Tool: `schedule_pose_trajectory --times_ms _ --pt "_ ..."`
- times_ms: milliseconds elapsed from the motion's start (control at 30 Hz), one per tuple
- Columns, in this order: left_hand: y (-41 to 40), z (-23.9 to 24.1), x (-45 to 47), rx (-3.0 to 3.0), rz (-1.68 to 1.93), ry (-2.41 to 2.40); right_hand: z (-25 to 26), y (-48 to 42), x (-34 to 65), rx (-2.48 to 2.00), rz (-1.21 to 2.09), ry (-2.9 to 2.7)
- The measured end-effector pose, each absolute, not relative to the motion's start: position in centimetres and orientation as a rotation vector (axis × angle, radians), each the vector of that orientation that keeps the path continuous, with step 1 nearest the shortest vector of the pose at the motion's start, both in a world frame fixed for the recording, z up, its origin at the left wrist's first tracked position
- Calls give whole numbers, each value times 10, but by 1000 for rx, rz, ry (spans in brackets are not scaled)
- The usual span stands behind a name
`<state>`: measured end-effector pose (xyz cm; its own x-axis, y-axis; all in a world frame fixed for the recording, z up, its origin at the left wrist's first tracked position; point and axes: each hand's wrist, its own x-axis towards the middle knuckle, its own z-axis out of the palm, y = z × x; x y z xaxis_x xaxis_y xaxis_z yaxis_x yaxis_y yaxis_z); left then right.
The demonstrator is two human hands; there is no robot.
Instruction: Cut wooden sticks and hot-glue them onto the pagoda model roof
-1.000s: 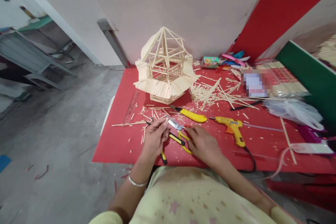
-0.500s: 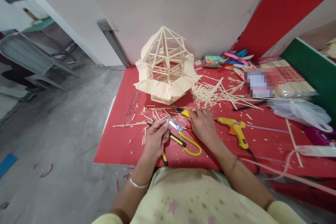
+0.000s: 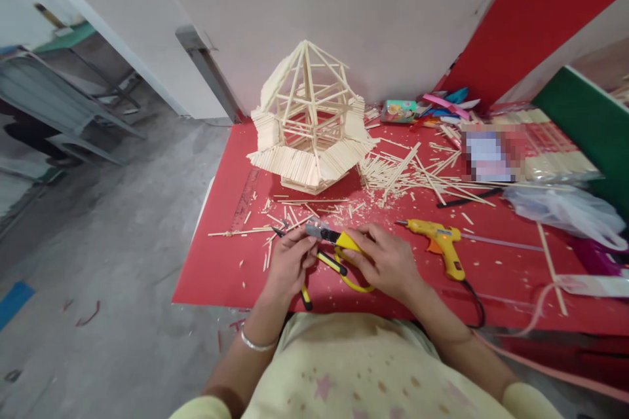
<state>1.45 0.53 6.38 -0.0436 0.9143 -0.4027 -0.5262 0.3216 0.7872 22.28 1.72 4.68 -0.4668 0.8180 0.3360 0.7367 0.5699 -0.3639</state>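
In my right hand (image 3: 390, 262) is a yellow-handled utility knife (image 3: 350, 243), its grey blade pointing left. My left hand (image 3: 291, 260) is closed in a pinch close to the blade's tip; whatever its fingertips hold is too small to make out. Beneath my left hand lies a tool with yellow-and-black handles (image 3: 332, 263) and a dark pointed tip, its middle hidden. Scissors with yellow loops (image 3: 358, 285) lie under the knife and right hand, mostly covered. Beyond my hands stands a lantern-like frame of thin wooden sticks (image 3: 314, 160), partly covered with stick panels.
The red tabletop (image 3: 211, 275) carries loose sticks (image 3: 393, 177), cut scraps and a clear ruler (image 3: 244, 200). A yellow glue gun (image 3: 437, 239) lies right of my hands, its cord trailing off the front. Farther right are bundled sticks (image 3: 555, 144) and a plastic bag (image 3: 565, 209).
My right hand has brought the knife down and left, from the scraps near the frame to my left fingertips. It now covers more of the scissors. My left hand has hardly moved.
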Motion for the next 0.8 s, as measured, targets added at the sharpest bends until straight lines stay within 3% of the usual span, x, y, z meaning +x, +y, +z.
schedule_pose_trajectory --times_ms 367,800 --pt "2 55 18 558 1265 1151 45 17 223 -1170 306 -2286" --pt "0 55 24 607 1366 1248 40 15 230 -1149 63 -2294"
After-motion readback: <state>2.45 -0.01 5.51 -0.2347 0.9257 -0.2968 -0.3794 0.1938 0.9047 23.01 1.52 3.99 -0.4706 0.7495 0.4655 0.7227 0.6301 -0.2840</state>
